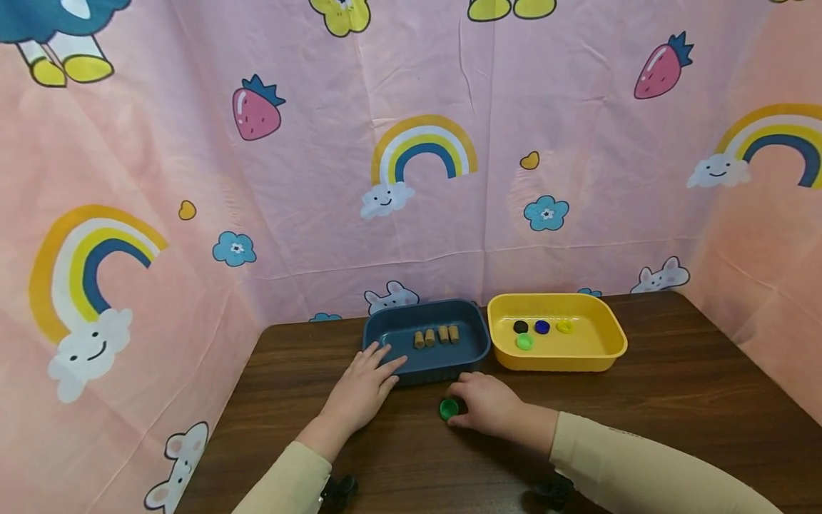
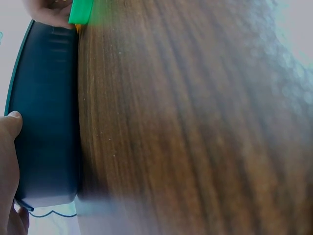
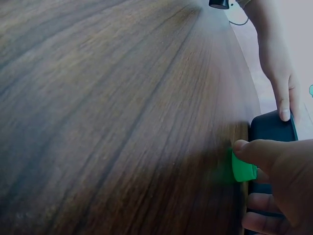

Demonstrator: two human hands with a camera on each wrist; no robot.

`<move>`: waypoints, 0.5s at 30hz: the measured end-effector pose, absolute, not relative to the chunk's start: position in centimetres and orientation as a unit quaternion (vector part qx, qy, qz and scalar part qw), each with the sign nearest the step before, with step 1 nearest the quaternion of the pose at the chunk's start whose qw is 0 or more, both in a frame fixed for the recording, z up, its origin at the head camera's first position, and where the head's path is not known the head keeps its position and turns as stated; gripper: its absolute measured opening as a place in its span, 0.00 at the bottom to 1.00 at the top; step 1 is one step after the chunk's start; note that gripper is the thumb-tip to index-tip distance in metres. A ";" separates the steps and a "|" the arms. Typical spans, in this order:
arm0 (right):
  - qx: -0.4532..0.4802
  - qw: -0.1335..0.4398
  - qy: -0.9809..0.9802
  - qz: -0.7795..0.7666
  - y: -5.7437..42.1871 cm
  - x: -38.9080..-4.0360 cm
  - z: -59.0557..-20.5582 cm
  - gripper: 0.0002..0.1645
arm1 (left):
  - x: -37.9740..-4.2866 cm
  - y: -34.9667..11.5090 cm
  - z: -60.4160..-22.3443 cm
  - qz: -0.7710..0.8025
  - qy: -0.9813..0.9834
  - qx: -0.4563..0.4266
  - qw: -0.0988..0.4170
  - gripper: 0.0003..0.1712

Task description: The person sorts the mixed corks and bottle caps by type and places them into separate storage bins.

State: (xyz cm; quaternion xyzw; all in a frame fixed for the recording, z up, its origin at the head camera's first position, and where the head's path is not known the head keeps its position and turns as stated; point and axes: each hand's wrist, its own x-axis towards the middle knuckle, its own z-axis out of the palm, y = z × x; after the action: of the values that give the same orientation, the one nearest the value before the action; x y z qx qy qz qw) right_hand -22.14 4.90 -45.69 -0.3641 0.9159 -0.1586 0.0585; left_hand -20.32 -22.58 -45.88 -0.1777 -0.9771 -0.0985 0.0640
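My right hand (image 1: 486, 403) pinches a green bottle cap (image 1: 449, 409) at the table, in front of the blue tray (image 1: 437, 372). In the right wrist view the thumb lies on the cap's (image 3: 243, 169) upper edge. Several short tan cork-like cylinders (image 1: 443, 335) stand in a row inside the blue tray. At that tray's front left corner rests my left hand (image 1: 357, 391), fingers spread over the rim. The left wrist view has its thumb (image 2: 15, 119) against the tray's outer wall (image 2: 46, 112); its other fingers are mostly hidden there.
Right of the blue tray stands a yellow tray (image 1: 559, 363). Inside it lie a black cap (image 1: 521, 327), a dark blue cap (image 1: 542, 327), a yellow cap (image 1: 564, 326) and a light green cap (image 1: 524, 342). A patterned pink cloth (image 1: 437, 235) hangs behind the brown wooden table (image 1: 411, 457).
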 end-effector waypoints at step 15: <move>-0.349 0.052 0.918 -0.181 5.1 -22.1 -45.5 0.20 | -20.3 -22.6 -46.0 -0.105 -0.978 -0.172 0.063 0.26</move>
State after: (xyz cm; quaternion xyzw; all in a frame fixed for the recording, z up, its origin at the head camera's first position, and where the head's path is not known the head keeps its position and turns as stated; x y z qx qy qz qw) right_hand -22.08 5.12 -45.52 -0.3492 0.9180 -0.1807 0.0520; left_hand -20.35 -22.59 -46.00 -0.1717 -0.9775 -0.1047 0.0632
